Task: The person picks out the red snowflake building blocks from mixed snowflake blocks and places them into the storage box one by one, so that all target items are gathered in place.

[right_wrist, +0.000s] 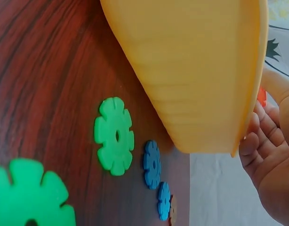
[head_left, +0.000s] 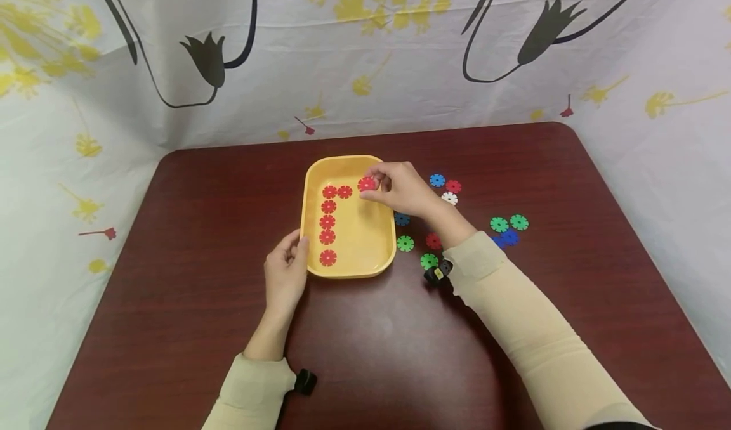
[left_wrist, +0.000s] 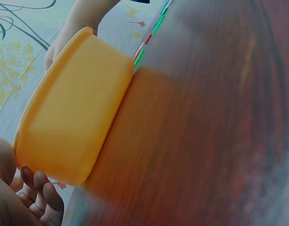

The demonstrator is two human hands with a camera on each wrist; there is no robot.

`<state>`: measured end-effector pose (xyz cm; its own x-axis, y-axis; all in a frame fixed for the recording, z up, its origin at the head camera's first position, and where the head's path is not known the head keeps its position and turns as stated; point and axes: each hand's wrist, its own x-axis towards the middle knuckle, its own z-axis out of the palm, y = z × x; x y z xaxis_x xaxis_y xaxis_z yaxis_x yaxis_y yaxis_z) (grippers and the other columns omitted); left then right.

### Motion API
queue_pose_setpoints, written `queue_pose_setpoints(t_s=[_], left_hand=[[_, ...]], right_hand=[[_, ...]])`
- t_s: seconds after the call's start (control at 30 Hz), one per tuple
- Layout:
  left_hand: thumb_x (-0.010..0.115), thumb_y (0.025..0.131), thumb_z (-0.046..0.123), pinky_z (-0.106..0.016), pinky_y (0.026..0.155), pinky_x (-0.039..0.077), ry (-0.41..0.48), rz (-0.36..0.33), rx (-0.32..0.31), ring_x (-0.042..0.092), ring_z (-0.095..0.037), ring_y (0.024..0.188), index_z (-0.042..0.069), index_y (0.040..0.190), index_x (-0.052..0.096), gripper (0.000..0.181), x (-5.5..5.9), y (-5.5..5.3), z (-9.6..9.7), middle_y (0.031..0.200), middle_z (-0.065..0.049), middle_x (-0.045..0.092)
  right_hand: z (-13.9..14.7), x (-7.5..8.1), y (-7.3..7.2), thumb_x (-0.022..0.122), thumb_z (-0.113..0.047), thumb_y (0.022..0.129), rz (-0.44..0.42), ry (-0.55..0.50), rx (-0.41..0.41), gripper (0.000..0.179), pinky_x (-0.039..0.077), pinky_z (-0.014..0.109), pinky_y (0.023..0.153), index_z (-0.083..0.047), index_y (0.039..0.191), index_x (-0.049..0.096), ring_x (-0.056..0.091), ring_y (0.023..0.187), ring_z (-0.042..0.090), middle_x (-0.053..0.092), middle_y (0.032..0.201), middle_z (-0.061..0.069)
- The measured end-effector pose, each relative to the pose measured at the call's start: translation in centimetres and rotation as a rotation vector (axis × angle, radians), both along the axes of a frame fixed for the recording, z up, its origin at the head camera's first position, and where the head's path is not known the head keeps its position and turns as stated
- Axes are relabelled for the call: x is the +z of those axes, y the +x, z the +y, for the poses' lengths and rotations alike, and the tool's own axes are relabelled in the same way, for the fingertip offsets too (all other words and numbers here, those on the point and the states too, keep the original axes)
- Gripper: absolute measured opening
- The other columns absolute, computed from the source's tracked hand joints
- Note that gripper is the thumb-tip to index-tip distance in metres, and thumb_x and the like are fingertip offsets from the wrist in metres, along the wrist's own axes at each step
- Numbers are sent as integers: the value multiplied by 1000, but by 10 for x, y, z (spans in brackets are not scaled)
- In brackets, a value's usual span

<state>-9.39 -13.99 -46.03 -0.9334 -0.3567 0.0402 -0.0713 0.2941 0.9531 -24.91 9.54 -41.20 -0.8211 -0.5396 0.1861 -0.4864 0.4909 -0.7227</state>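
Six red discs [head_left: 327, 221] lay in the tray [head_left: 362, 243], your right hand [head_left: 401, 188] pinching a seventh disc [head_left: 364, 184] near its far right corner. Your left hand [head_left: 285, 274] gripped its left side; a tug there could have jumbled the discs. The tray's long axis ran toward the far edge of the worktop [head_left: 211, 227] (round discs pointed nowhere).

Right fingers [head_left: 386, 169] pinching, left fingers [left_wrist: 53, 197] curled

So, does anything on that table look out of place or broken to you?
One small thing: in the yellow tray, the nearest red piece in the column sits apart, with a wider gap than the red pieces beyond it have, breaking an otherwise even line. Nothing looks plainly broken.
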Motion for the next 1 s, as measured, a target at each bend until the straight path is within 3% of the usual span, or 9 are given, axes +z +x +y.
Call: queue_pose_setpoints(t_s=[0.4,0.63,1.0], left_hand=[[63,102,27,-20,47,33,-13,7,-6,42,-9,53,8,127,70,32,0,0,0,68,-5,54],[62,102,26,-20,47,34,-19,8,-5,43,-10,53,7,126,70,32,-1,0,0,68,-5,55],[62,102,25,-20,47,34,-26,2,1,43,-10,54,8,126,70,31,-2,-1,-2,69,-4,54]], right_hand=[[-12,2,-5,81,-22,89,46,21,42,33,51,31,68,-1,112,70,58,74,18,65,87,7],[-22,1,-7,81,-23,89,32,20,71,35,52,30,69,0,113,70,60,75,17,66,88,7],[-37,-3,-12,80,-23,90,21,104,117,35,50,32,71,-1,114,69,58,75,18,65,89,5]])
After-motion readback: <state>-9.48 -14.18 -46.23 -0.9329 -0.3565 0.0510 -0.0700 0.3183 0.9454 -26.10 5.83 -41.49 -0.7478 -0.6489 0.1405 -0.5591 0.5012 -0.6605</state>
